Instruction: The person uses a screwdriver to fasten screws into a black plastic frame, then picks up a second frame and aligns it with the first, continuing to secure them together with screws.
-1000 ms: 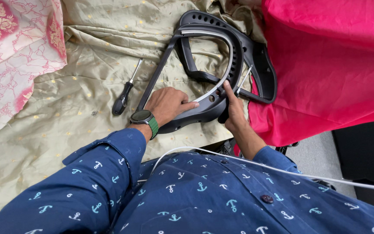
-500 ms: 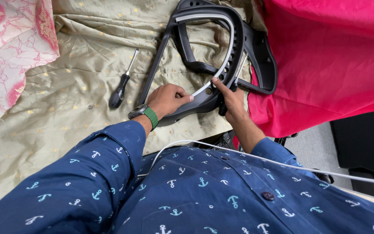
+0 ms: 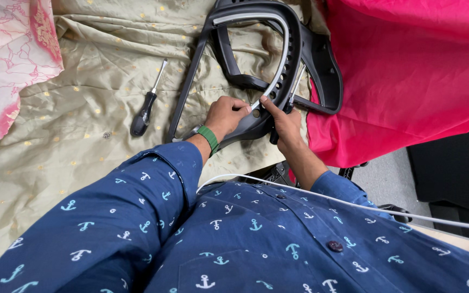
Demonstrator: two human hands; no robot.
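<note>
Hands curl together on the black chair frame (image 3: 256, 70): left hand (image 3: 225, 115) and right hand (image 3: 284, 123) pinching its grey strip (image 3: 282, 65).

An improvised repair spot is showing here: draped beige cloth (image 3: 82, 125) covering the surface, screwdriver (image 3: 146, 106) lying at upper left, grey floor (image 3: 386, 179) at right.

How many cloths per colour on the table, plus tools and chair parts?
Beige cloth: 1
Pink patterned cloth: 1
Magenta cloth: 1
Screwdriver: 1
Black chair frame: 1, under both hands: left hand, right hand
Total: 5
</note>
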